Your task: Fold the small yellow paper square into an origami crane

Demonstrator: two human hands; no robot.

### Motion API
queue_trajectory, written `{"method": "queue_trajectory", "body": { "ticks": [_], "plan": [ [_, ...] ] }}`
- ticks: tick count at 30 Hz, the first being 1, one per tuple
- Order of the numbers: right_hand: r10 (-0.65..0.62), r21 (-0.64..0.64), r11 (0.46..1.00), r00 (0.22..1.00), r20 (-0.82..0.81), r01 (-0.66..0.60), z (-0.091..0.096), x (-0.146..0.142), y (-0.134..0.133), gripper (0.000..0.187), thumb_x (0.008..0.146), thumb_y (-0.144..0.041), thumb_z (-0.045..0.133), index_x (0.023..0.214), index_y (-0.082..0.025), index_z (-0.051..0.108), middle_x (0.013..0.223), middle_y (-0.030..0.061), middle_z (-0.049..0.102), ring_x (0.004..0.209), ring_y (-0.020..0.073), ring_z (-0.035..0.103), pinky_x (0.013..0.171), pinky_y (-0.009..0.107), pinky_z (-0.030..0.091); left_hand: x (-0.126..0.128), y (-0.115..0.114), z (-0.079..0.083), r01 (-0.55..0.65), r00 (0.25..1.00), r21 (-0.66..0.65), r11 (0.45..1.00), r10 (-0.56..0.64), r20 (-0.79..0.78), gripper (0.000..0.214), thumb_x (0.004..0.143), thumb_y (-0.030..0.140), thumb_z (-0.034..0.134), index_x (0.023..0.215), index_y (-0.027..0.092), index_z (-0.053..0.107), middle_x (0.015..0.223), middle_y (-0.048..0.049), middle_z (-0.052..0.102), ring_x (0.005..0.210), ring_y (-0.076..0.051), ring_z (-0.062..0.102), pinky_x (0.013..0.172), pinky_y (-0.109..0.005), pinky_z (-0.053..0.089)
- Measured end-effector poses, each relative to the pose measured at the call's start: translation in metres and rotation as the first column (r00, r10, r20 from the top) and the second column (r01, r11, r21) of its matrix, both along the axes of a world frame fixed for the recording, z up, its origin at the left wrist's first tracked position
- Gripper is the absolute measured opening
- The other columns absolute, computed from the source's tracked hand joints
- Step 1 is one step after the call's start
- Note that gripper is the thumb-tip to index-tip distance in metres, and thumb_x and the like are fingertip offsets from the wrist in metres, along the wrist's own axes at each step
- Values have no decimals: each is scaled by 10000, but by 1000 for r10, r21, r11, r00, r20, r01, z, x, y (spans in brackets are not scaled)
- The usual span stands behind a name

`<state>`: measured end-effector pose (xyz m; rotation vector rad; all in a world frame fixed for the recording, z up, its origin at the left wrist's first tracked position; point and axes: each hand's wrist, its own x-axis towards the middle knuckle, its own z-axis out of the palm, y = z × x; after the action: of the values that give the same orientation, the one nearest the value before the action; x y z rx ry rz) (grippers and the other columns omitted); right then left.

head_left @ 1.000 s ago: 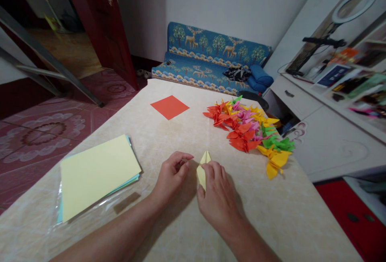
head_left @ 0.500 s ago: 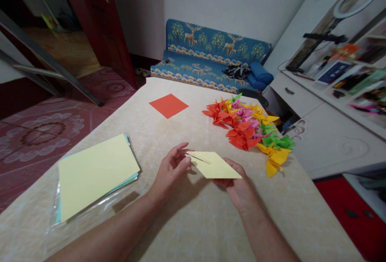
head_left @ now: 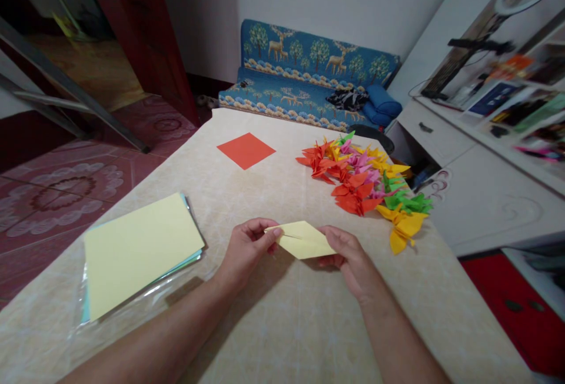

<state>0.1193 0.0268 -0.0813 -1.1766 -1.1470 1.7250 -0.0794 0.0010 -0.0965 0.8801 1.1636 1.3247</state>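
Note:
A pale yellow piece of folded paper [head_left: 304,241], shaped like a long diamond with a slit along its left half, is held a little above the table. My left hand [head_left: 251,248] pinches its left tip between thumb and fingers. At the opposite tip, my right hand [head_left: 346,254] grips the paper, thumb on top and fingers partly hidden below. Beyond the hands, a flat red square of paper [head_left: 246,151] lies on the table. To the right is a cluster of folded paper cranes [head_left: 355,192] in red, pink, yellow and green.
On the left of the pale patterned table [head_left: 273,337] lies a stack of coloured paper [head_left: 143,254], yellow on top, over a clear plastic sleeve. A blue patterned sofa [head_left: 291,86] stands behind the table. White cabinets [head_left: 498,195] run along the right.
My left thumb and fingers have closed on the paper's left tip. My right hand has shifted from beneath the paper to its right tip, and the paper has turned slightly.

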Motion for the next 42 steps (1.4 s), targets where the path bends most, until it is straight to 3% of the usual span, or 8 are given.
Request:
{"method": "queue_trajectory", "body": {
  "ticks": [7,17,23,28,31,35,38,42],
  "plan": [
    [14,62,998,997,72,-18,-10,3,5,293,702,-359,713,930,-177,680,600,-21,608,463,56,482,435,149,349,-1,1,1,9,1000,-17,1000,-9,-10,198,720,306,686,732,109,671,518,-2,588,474,-76,487,482,-179,365],
    [-144,159,979,984,101,127,-13,4,7,223,628,-316,758,800,-178,725,547,-12,605,492,91,491,463,196,341,-2,3,-6,-17,1000,20,1000,16,8,182,732,279,681,797,109,687,564,-18,640,513,-94,548,531,-195,431],
    [-156,352,926,988,23,138,-16,6,10,126,611,-171,730,727,-220,734,860,18,672,784,150,592,669,238,444,-8,7,-11,-55,998,113,992,59,-36,131,684,227,714,777,134,712,674,-39,687,631,-126,603,603,-206,448],
    [-129,439,891,992,-7,119,-16,5,9,136,665,-116,659,714,-229,718,930,24,662,893,167,597,754,270,456,-10,8,-13,-75,992,169,983,90,-84,96,706,213,690,784,163,715,781,-42,699,718,-144,620,659,-227,463],
    [-147,495,865,985,86,86,-16,8,10,204,658,-61,576,682,-216,707,935,34,661,895,175,602,759,291,463,-12,9,-16,-54,980,266,963,103,-172,100,750,157,613,763,168,711,913,-62,686,866,-174,622,776,-272,469],
    [-175,584,809,916,360,-75,-19,15,13,345,580,6,436,641,-212,697,980,42,663,962,197,581,800,339,461,-17,8,-18,-15,899,375,927,177,-401,300,717,1,474,778,179,707,1105,-65,620,1049,-196,562,892,-325,428],
    [-245,643,759,872,424,-99,-20,17,14,346,576,14,416,653,-204,673,971,44,667,968,197,581,830,357,457,-18,5,-15,33,842,424,905,203,-500,399,673,-60,399,775,183,698,1101,-54,615,1030,-183,567,868,-323,437],
    [-229,633,765,869,438,-117,-17,16,15,237,683,-44,479,729,-193,657,912,56,656,882,184,609,756,315,491,-13,2,-12,186,832,456,870,107,-544,346,730,-23,429,821,178,696,987,-66,639,923,-173,598,789,-305,477]
  ]
}}
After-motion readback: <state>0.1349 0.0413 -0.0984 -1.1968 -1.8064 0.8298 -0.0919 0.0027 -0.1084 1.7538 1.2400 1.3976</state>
